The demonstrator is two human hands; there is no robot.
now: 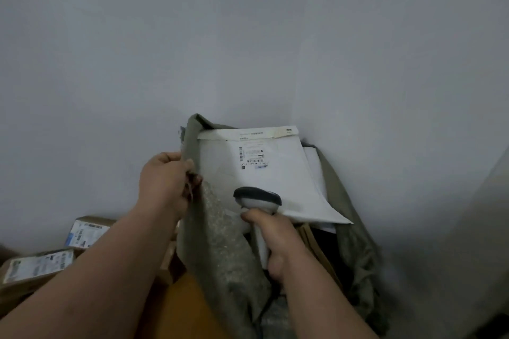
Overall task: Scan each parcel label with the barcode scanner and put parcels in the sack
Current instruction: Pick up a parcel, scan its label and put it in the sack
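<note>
Far left, we see two brown boxes (38,270) with printed labels, lying low by the wall. Our left hand (165,181) pinches the sack's (220,250) grey-green rim, holding the mouth up. In that mouth a white mailer parcel (264,173) lies tilted, label (252,157) facing us, more white parcels (314,165) behind it. Our right hand (278,242) grips the handle of the barcode scanner (257,197), its dark head just over the mailer's lower edge. Pale wall (248,36) behind everything.
</note>
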